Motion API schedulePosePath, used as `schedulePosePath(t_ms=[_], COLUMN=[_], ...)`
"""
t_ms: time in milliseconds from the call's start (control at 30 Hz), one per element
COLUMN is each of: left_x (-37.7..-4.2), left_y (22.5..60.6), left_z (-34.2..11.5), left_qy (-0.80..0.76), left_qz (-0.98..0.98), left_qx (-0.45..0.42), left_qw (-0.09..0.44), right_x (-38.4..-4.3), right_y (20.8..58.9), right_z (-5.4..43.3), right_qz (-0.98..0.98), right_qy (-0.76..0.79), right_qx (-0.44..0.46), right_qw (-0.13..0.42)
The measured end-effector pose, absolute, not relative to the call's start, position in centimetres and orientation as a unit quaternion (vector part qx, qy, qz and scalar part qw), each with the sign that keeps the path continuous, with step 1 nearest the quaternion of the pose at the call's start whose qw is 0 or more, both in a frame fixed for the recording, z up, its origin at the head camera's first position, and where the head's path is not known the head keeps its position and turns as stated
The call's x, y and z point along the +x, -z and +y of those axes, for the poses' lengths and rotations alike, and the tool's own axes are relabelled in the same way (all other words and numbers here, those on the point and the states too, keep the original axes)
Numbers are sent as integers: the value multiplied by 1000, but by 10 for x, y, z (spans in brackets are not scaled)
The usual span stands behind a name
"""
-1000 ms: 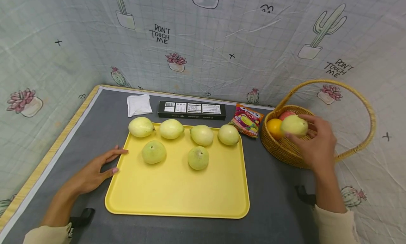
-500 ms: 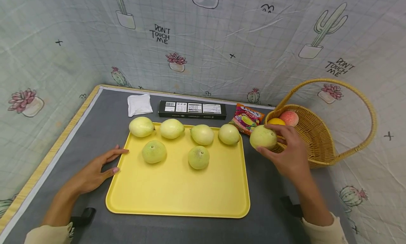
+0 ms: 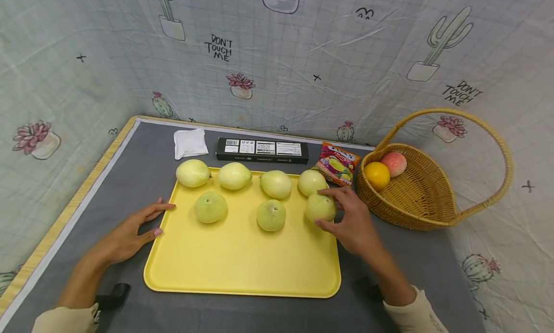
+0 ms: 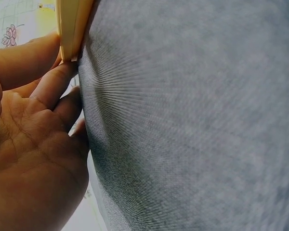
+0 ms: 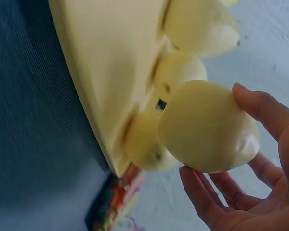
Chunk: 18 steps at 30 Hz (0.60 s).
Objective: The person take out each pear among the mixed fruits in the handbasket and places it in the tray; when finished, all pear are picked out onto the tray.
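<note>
My right hand [image 3: 356,223] holds a pale yellow-green fruit [image 3: 319,208], rounded with a slightly tapered end, between thumb and fingers. That fruit [image 5: 209,127] appears large in the right wrist view. It is over the right part of the yellow tray [image 3: 242,275], near the fruit at the back right corner [image 3: 311,183]; whether it touches the tray cannot be told. Similar fruits lie in a back row, and two more, a left one [image 3: 210,208] and a middle one [image 3: 271,215], lie in front. My left hand [image 3: 125,236] rests at the tray's left edge, thumb and fingertips touching its rim [image 4: 70,29].
A wicker basket [image 3: 415,217] with a tall handle stands at the right, holding an orange [image 3: 377,175] and a peach [image 3: 394,163]. Behind the tray lie a white packet [image 3: 190,144], a black box [image 3: 262,150] and a colourful snack bag [image 3: 336,163]. Printed cloth hangs around the table.
My right hand has carried the yellow-green fruit leftward from over the basket to over the tray's right side. The orange and peach now show uncovered. My left hand has stayed put.
</note>
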<state>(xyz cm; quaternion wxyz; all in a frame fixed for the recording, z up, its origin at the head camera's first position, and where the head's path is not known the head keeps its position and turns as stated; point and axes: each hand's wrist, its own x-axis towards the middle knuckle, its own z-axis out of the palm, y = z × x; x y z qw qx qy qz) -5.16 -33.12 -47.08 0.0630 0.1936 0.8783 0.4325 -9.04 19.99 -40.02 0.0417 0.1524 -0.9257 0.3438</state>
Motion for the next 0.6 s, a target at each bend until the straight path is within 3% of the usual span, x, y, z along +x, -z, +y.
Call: schedulePosePath(t_ms=[600], left_x=[-50], left_y=[469], left_z=[-329], left_qy=[-432], left_qz=[881], left_qx=[184], left_qw=[66], right_x=[-83], right_y=[430], right_z=[178], right_qz=[-936], right_qy=[-310], right_qx=[165], right_qw=[30])
